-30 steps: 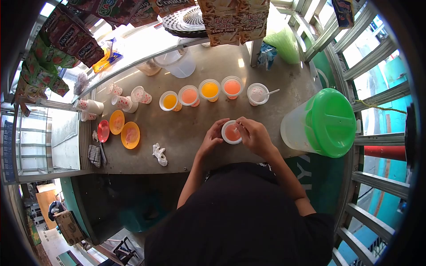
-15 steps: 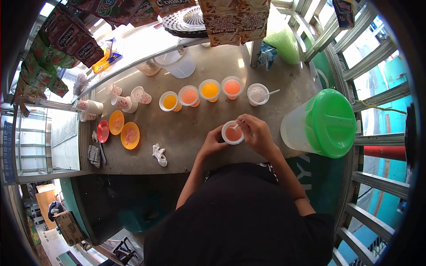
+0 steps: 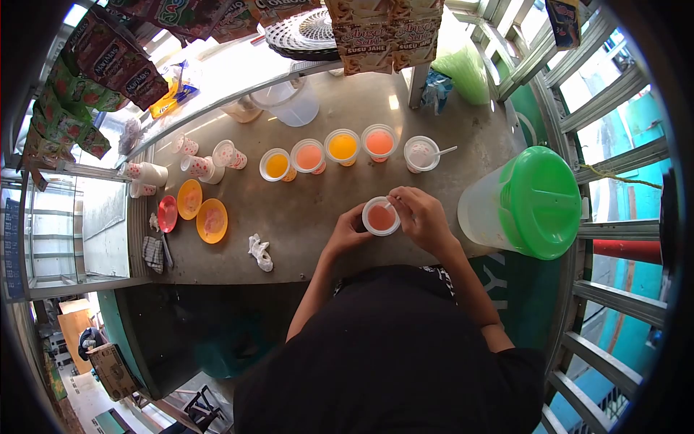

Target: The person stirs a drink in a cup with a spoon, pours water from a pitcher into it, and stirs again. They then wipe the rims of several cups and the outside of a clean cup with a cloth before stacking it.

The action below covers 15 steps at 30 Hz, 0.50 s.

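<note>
A plastic cup [image 3: 381,218] of pinkish-red drink stands near the front edge of the metal counter. Around its left side curve the fingers of my left hand [image 3: 349,233], gripping it. My right hand [image 3: 423,220] pinches a small white spoon [image 3: 390,203] that dips into the drink over the cup's right rim. Beyond it is a row of filled cups, including an orange one [image 3: 342,147] and a pink one [image 3: 379,142]. At the row's right end, another cup [image 3: 420,154] holds a white spoon leaning on its rim.
To my right stands a large container with a green lid [image 3: 543,202]. Stacked cups [image 3: 195,166], orange plates [image 3: 212,221] and a crumpled white tissue [image 3: 260,253] lie to the left. A clear tub [image 3: 293,105] is at the back. Sachets [image 3: 387,36] hang overhead.
My right hand has shifted slightly, with the spoon now at a different angle in the drink. The left hand still holds the cup in nearly the same place.
</note>
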### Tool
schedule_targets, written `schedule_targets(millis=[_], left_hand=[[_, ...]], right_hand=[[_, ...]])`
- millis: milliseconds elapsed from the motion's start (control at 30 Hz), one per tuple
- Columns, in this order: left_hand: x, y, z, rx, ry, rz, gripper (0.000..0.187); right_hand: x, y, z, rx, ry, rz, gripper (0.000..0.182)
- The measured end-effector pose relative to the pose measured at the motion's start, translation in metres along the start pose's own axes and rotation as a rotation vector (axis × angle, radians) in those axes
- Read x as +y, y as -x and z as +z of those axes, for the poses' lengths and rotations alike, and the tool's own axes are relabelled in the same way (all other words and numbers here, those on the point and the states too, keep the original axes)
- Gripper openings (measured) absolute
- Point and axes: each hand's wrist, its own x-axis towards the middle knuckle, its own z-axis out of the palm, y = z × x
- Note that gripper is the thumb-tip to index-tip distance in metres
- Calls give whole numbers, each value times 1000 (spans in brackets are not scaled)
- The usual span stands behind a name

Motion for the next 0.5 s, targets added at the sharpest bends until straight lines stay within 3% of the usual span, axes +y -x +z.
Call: schedule_targets(millis=[100, 433, 500], left_hand=[[0, 0, 0, -5, 15, -5, 66], [2, -1, 0, -14, 3, -15, 66], [2, 0, 0, -11, -2, -10, 66]], right_hand=[[7, 5, 8, -100, -67, 99, 7], [2, -2, 1, -18, 39, -15, 8], [4, 2, 5, -111, -32, 90, 6]])
